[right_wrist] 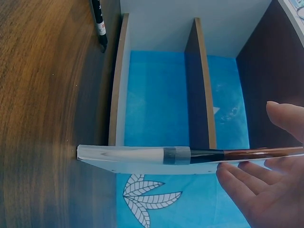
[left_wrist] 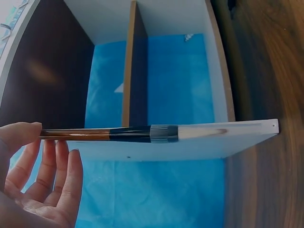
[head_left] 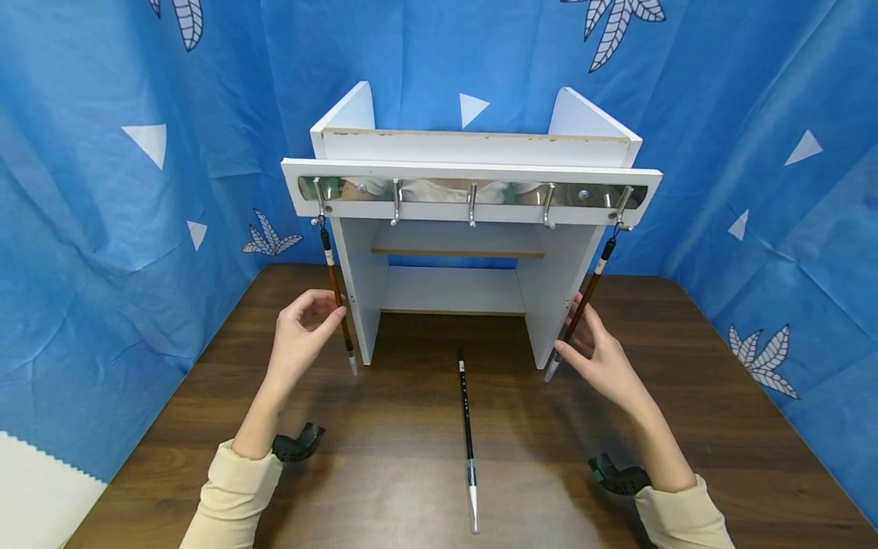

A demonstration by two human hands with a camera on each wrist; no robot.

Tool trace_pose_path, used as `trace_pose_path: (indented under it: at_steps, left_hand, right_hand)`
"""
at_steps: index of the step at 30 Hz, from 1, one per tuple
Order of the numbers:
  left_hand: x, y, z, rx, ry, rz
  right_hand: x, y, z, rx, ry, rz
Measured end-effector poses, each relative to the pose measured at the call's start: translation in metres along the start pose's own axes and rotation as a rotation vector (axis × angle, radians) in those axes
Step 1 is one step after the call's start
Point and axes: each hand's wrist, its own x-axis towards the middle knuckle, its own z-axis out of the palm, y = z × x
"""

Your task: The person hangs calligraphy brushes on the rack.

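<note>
A brown-handled calligraphy brush point(head_left: 334, 278) hangs by its loop from the leftmost hook point(head_left: 319, 200) of the rack. My left hand point(head_left: 302, 328) pinches its handle between thumb and fingers; its pale tip point(left_wrist: 202, 132) points down. From the rightmost hook point(head_left: 623, 204) hangs a second brown-handled calligraphy brush point(head_left: 590, 290), slightly slanted. My right hand point(head_left: 604, 354) is at this brush, fingers behind the handle and thumb point(right_wrist: 280, 114) held apart from it in the right wrist view. A third, black-handled brush point(head_left: 467, 419) lies on the table between both hands, its white tip toward me.
A white shelf unit point(head_left: 562, 267) stands at the back of the brown wooden table point(head_left: 405, 457). Along its top front runs a board with a mirror-like metal strip point(head_left: 432, 191); three middle hooks carry nothing. A blue patterned curtain point(head_left: 720, 137) surrounds the table's back and sides.
</note>
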Motion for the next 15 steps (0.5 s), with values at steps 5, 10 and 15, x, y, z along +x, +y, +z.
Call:
trace_pose_path:
  at_steps: [5,10,15]
  left_hand:
    - [0.0006,-0.0028,0.0019,0.001,-0.001,0.0]
    - [0.0014,-0.0057,0.003,-0.012,-0.002,-0.004]
    - [0.0007,-0.0088,0.0034,-0.007,-0.007,-0.005]
  right_hand:
    - [0.0001,0.0007,0.0004,0.0,0.0,-0.003]
    - [0.0002,-0.0005,-0.0002,-0.007,-0.002,0.002]
    - [0.0006,-0.0008,-0.0001,-0.007,-0.005,0.009]
